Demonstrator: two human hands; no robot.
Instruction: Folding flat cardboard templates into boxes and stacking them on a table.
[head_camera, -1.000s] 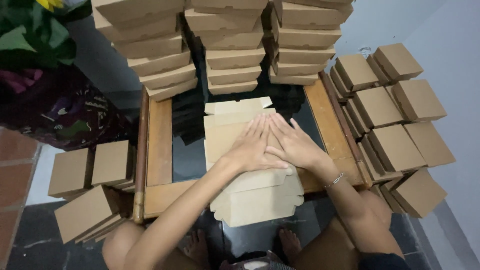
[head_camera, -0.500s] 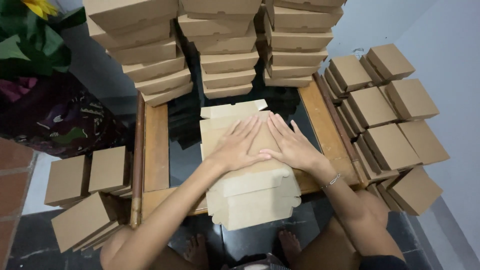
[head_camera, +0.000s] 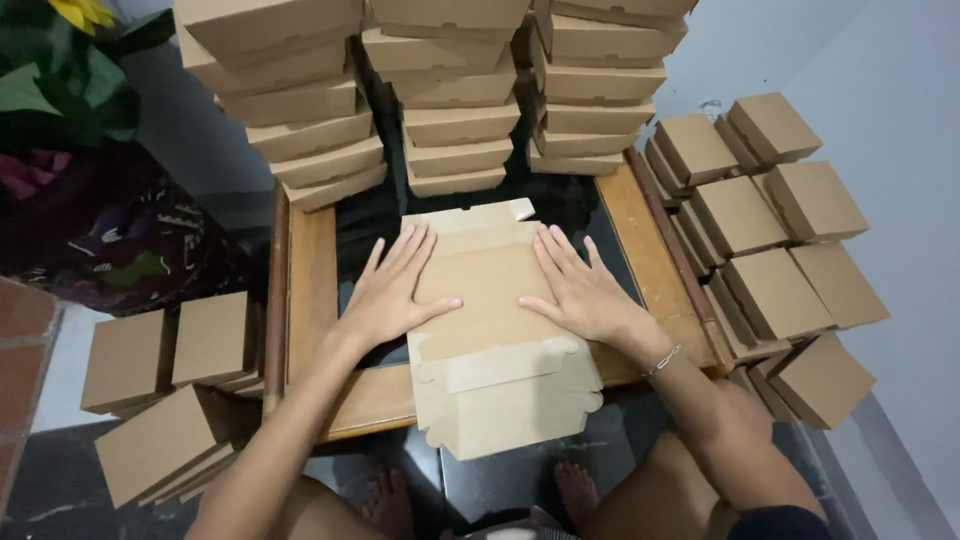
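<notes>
1. Cardboard box blank (head_camera: 490, 330), flat and unfolded, lies at the centre of the frame on the wooden bench (head_camera: 640, 230), its lower end hanging over the bench's near edge
2. Left hand (head_camera: 392, 290) lies spread and flat, palm down, on the blank's left edge
3. Right hand (head_camera: 580, 290) lies spread and flat on the blank's right edge; neither hand grips anything
4. Folded boxes stand in stacks (head_camera: 455, 110) along the top of the frame
5. More finished boxes (head_camera: 770, 230) sit at the right, others (head_camera: 165, 350) at the lower left
</notes>
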